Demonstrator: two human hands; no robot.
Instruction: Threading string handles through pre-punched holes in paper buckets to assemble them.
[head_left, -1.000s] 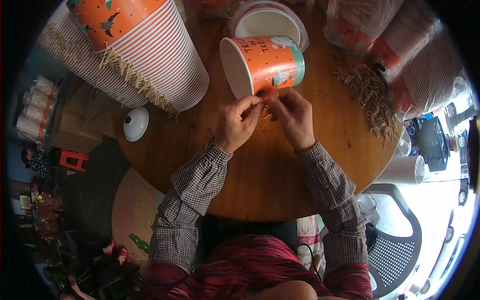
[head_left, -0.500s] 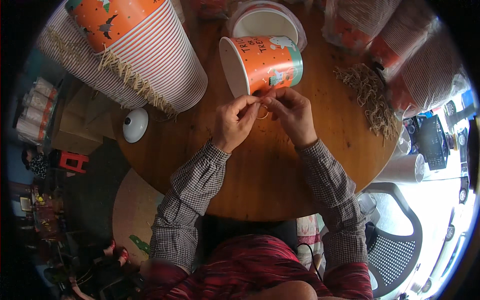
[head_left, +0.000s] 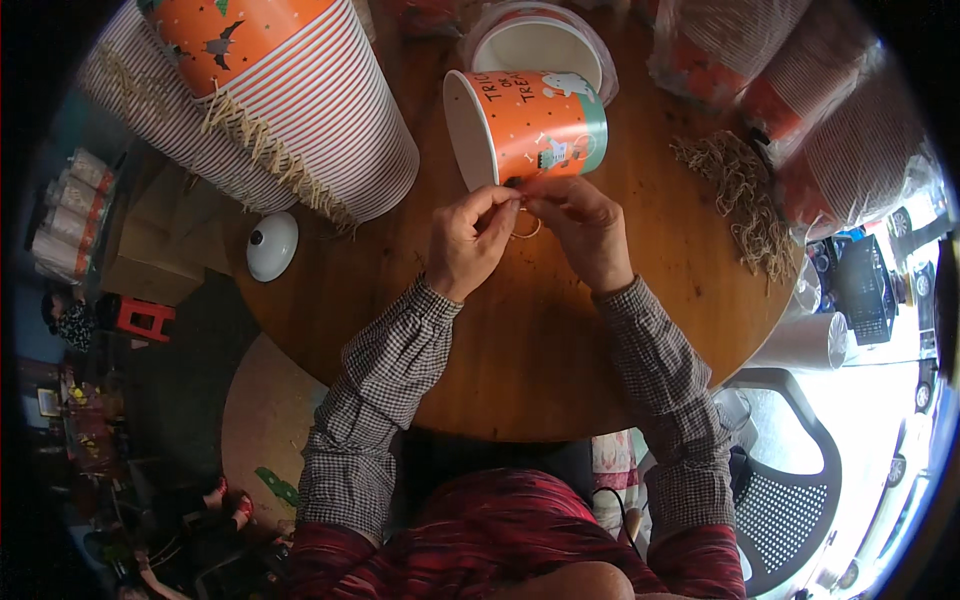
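Observation:
An orange and green paper bucket (head_left: 540,125) with printed Halloween figures lies on its side, its open mouth turned left. Just below it my left hand (head_left: 465,245) and my right hand (head_left: 592,235) meet, thumbs and fingertips pinched together. Between them they hold a thin tan twine cord (head_left: 538,230), which hangs in a small loop under the fingertips. The cord's ends are hidden by my fingers, and whether it joins the bucket I cannot tell.
Tall stacked buckets (head_left: 330,110) with a row of twine knots stand at the left, beside a white lid (head_left: 272,248). A twine heap (head_left: 745,205) lies right on the round wooden table (head_left: 510,350). Wrapped bucket stacks (head_left: 850,150) fill the far right; a chair (head_left: 800,500) stands below.
The twine loop has widened slightly, and my right fingers have shifted a little at the pinch. The bucket stays almost where it was.

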